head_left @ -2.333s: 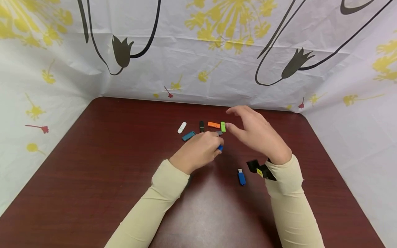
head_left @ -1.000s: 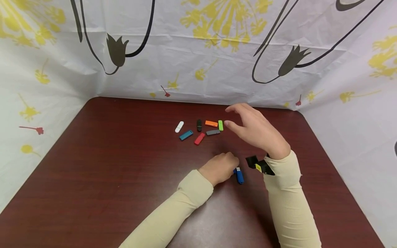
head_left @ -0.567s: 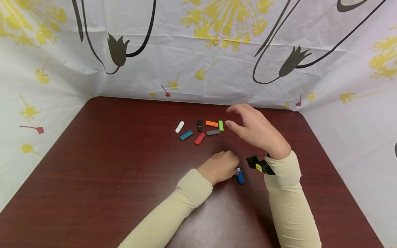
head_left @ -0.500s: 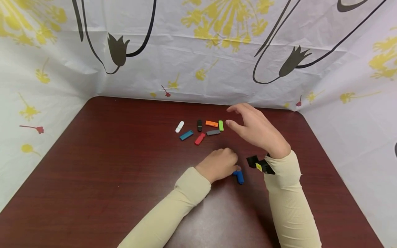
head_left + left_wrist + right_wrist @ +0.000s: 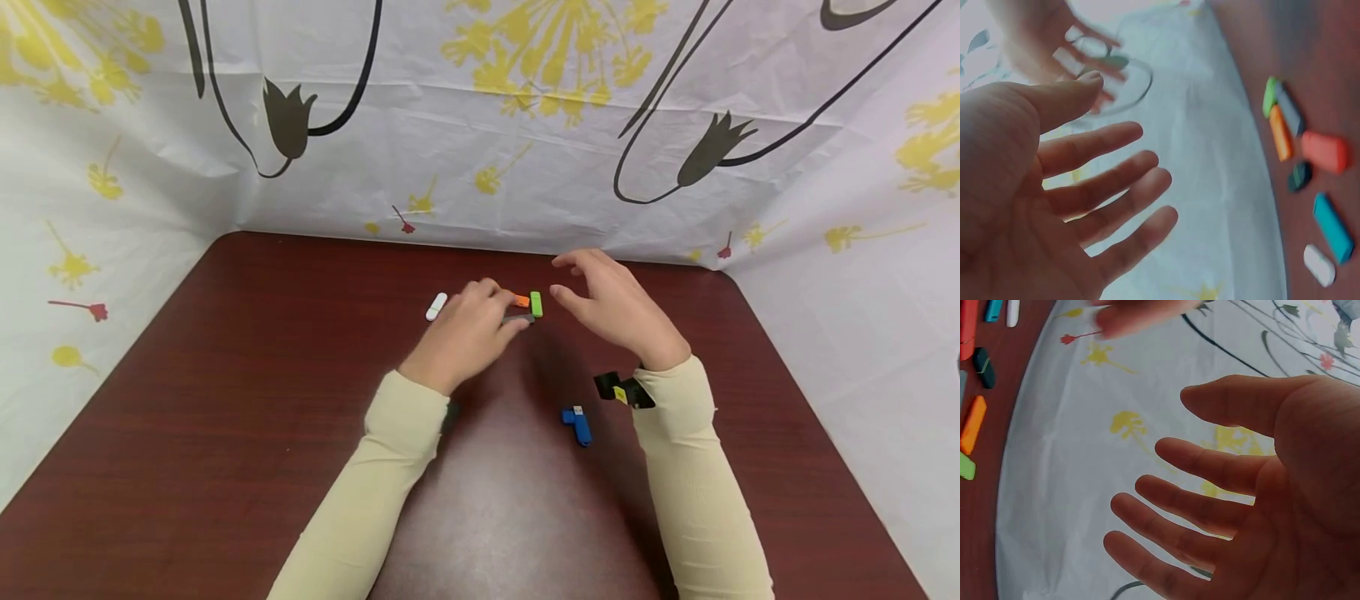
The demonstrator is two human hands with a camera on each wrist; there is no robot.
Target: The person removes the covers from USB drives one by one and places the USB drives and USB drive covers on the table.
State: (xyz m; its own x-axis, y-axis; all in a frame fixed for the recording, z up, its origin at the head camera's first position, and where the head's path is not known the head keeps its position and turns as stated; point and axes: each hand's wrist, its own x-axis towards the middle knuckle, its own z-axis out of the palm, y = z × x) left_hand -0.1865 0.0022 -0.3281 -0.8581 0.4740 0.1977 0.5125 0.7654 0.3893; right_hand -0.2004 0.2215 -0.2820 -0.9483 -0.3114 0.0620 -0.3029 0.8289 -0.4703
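A blue USB stick (image 5: 582,429) lies on the table with its metal plug bare. Touching or close beside the plug is a small blue cap (image 5: 567,416). My left hand (image 5: 467,333) hovers over the far group of sticks, fingers loosely spread and holding nothing; in the head view it covers the red, teal and black ones. To its right my right hand (image 5: 618,304) is raised in the air, relaxed, with an empty palm. The left wrist view shows the red stick (image 5: 1324,152), the teal stick (image 5: 1334,228) and the black stick (image 5: 1299,176).
Farther back on the dark red table (image 5: 262,375) lie a white stick (image 5: 437,306), an orange stick (image 5: 521,301), a green stick (image 5: 536,304) and a grey stick (image 5: 519,318). A patterned white sheet (image 5: 420,150) hangs round the table's back and sides.
My left hand carried the blue cap from the far group to beside the blue USB stick and let it go. It has since moved back, away and leftward. My right hand has barely moved.
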